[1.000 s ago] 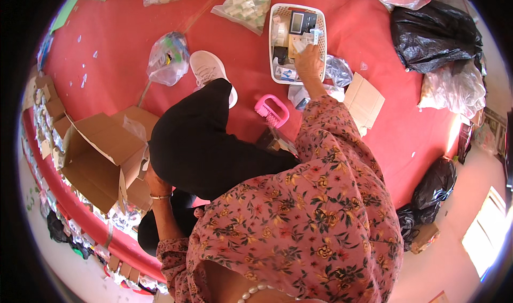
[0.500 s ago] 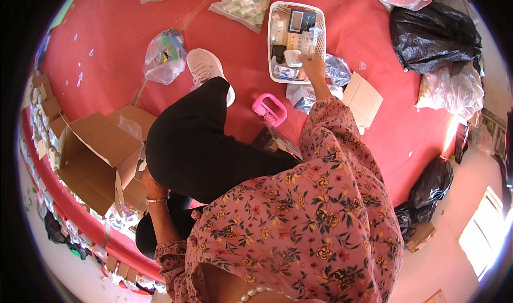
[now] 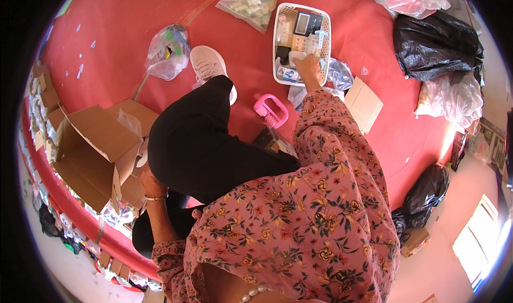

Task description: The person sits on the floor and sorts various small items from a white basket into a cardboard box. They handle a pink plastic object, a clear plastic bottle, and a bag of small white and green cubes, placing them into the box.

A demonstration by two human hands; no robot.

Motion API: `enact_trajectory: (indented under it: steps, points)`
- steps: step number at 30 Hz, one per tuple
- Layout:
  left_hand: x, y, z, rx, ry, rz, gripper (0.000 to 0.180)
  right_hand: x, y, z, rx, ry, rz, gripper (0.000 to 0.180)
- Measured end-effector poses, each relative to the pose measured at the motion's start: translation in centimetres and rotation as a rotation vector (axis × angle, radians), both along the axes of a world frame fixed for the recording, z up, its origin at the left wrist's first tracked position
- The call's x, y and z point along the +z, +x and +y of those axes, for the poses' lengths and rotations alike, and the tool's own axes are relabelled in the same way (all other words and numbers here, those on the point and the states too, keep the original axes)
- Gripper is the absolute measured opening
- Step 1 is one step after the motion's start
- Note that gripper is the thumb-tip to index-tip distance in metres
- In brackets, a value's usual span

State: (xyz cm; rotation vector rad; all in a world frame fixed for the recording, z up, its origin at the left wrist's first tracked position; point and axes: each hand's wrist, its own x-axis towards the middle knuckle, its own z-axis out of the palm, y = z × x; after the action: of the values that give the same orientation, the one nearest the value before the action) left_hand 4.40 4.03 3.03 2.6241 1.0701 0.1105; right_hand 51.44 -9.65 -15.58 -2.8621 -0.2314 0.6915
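My right hand [image 3: 308, 68] reaches into a white plastic basket [image 3: 276, 41] on the red floor covering. Its bent fingers close on a small white case [image 3: 296, 57] near the basket's front. Around it in the basket lie a dark device with a grey display [image 3: 304, 24], a black piece [image 3: 282, 54], clear small parts and a blue-and-white packet [image 3: 288, 74]. At the left, my left hand [image 3: 152, 182] is low beside my knee, next to an open cardboard box [image 3: 88, 158]. A white piece [image 3: 142, 156] shows just above that hand; my knee hides the fingers.
A pink brush [image 3: 271, 110] lies between my shoe [image 3: 208, 65] and the basket. Clear bags, including one with dark contents [image 3: 168, 52] and one with green-and-white pieces [image 3: 251, 3], lie farther off. Black bags [image 3: 438, 46] and a flat cardboard piece [image 3: 363, 104] are at the right.
My right hand has shifted left within the basket, onto the small white case. The whole view has moved slightly. My left hand stays beside my knee.
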Motion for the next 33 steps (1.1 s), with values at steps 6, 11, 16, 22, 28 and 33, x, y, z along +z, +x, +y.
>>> enact_trajectory:
  steps: [6, 11, 16, 22, 28, 33]
  points:
    - [-0.2, -0.3, -0.1, 0.004, 0.020, 0.080, 0.021, 0.9, 1.2, 0.7, 0.037, -0.064, 0.119, 0.061]
    - [-0.1, 0.0, 0.1, -0.055, -0.006, 0.028, 0.020, -0.5, 1.2, 1.2, 0.217, -0.159, 0.105, 0.059]
    - [-0.6, -0.8, -0.1, -0.038, -0.006, 0.075, 0.029, 0.2, 0.5, 0.8, 0.127, -0.017, 0.011, 0.054]
    - [-2.2, -2.0, 0.3, -0.061, -0.123, 0.082, 0.038, -0.3, 0.9, 1.9, 0.194, -0.211, 0.064, 0.053]
    - [-3.2, -4.3, -0.5, -0.045, -0.159, 0.371, 0.041, -0.4, 1.0, 2.1, 0.226, -0.238, 0.082, 0.065]
    - [-2.8, -6.1, -0.5, 0.106, -0.276, 0.294, 0.043, 1.4, 1.0, 1.4, 0.311, -0.206, 0.079, 0.060]
